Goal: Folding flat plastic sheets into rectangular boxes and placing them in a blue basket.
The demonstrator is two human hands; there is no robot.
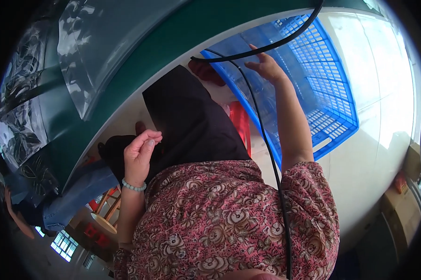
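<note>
My right hand (268,69) reaches over a blue plastic basket (351,105) with slotted walls. Its fingers are apart and nothing shows between them. Clear, shiny plastic sheeting (266,39) seems to lie inside the basket; its amount is hard to make out. In front of my body, above my dark-clad lap, my left hand (139,147) is held up with its fingers curled in toward the thumb. Nothing shows in it. A pale green bead bracelet (134,186) circles that wrist.
A green-topped table (122,88) with a pale edge curves ahead, bearing clear plastic sheets (87,60). A black cable (262,126) hangs across the basket and my right side. Another person's jeans (82,193) show at left, near a wooden stool (103,223). Cardboard boxes (402,212) stand at right.
</note>
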